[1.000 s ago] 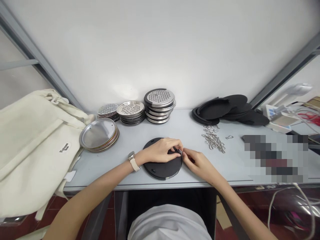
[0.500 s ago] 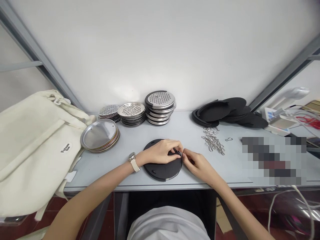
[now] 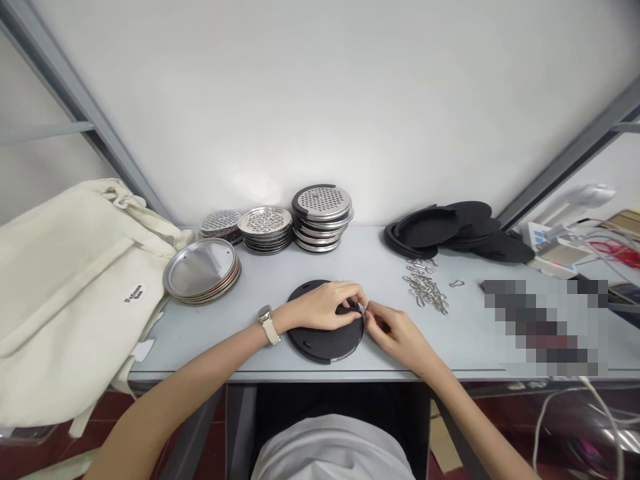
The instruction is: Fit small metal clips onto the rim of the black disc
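Observation:
A black round disc [image 3: 327,343] lies flat on the table in front of me, with a thin silvery edge showing at its lower right. My left hand [image 3: 330,305], wearing a watch, rests across the disc, its thumb and fingers closed at the right rim. Thumb and forefinger of my right hand [image 3: 393,332] pinch a small metal clip [image 3: 362,309] at that same rim. Fingers partly hide the clip, and I cannot tell whether it passes through the disc. To the right lies a pile of pear-shaped wire clips [image 3: 426,288], with a single clip [image 3: 457,283] apart from it.
Perforated metal discs stand in a tall stack [image 3: 324,233] and a lower stack [image 3: 265,237] by the wall. Smooth metal plates [image 3: 200,270] are stacked left, beside a cream backpack [image 3: 90,300]. Black covers [image 3: 430,227] lie back right, near a power strip [image 3: 553,247].
The view has shifted slightly. Both hands stay at the disc's right rim, with only a small shift of the right fingers around the clip.

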`<state>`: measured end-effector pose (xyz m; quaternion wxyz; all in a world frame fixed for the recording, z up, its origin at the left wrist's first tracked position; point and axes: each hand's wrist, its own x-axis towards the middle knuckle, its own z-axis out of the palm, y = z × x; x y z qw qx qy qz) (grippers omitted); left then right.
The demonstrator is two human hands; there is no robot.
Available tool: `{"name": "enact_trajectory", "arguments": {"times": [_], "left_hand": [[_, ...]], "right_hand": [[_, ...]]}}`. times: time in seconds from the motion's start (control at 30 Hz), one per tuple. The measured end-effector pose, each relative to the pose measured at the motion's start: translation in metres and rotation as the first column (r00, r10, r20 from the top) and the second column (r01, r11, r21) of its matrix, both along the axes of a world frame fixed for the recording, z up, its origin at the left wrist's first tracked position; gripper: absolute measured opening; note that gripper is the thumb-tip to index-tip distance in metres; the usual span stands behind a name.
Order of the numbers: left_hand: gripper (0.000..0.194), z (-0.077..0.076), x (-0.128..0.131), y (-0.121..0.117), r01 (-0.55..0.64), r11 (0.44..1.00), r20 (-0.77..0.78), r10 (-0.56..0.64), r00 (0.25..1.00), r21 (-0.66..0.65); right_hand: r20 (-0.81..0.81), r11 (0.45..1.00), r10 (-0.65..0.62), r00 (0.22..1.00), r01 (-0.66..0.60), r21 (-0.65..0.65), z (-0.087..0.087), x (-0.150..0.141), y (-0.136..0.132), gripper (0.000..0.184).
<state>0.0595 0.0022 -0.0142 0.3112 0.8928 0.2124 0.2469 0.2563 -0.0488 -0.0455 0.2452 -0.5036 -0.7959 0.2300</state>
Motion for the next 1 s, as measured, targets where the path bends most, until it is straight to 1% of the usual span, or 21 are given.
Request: {"name": "enact_trajectory", "arguments": {"times": [0.13, 0.33, 0.57, 0.8, 1.0], "left_hand": [[0.023, -0.0002, -0.0001, 0.0002, -0.006, 0.999, -0.033, 0.007, 0.999, 0.041], [0.021, 0.0017, -0.0005, -0.0004, -0.021, 0.989, -0.077, 0.033, 0.997, 0.146], [0.019, 0.0027, 0.0002, -0.0005, -0.03, 0.98, -0.08, 0.046, 0.996, 0.198], [0.018, 0.0009, 0.0, 0.0007, -0.03, 0.977, -0.069, 0.046, 0.997, 0.212], [0.019, 0.0001, 0.0003, 0.0015, -0.028, 0.98, -0.059, 0.04, 0.997, 0.196]], "right_hand": [[-0.015, 1.0, 0.009, 1.0, -0.009, -0.003, 0.0007, -0.0004, -0.0004, 0.024], [-0.03, 1.0, 0.016, 0.999, -0.017, -0.014, 0.0008, -0.0006, -0.0009, 0.024], [-0.028, 1.0, 0.018, 0.999, -0.018, -0.009, 0.0018, -0.0008, -0.001, 0.024], [-0.021, 1.0, 0.017, 1.0, -0.017, 0.01, 0.0013, -0.0011, -0.0004, 0.026], [-0.017, 1.0, 0.022, 1.0, -0.022, 0.002, 0.0004, -0.0009, 0.0002, 0.025]]}}
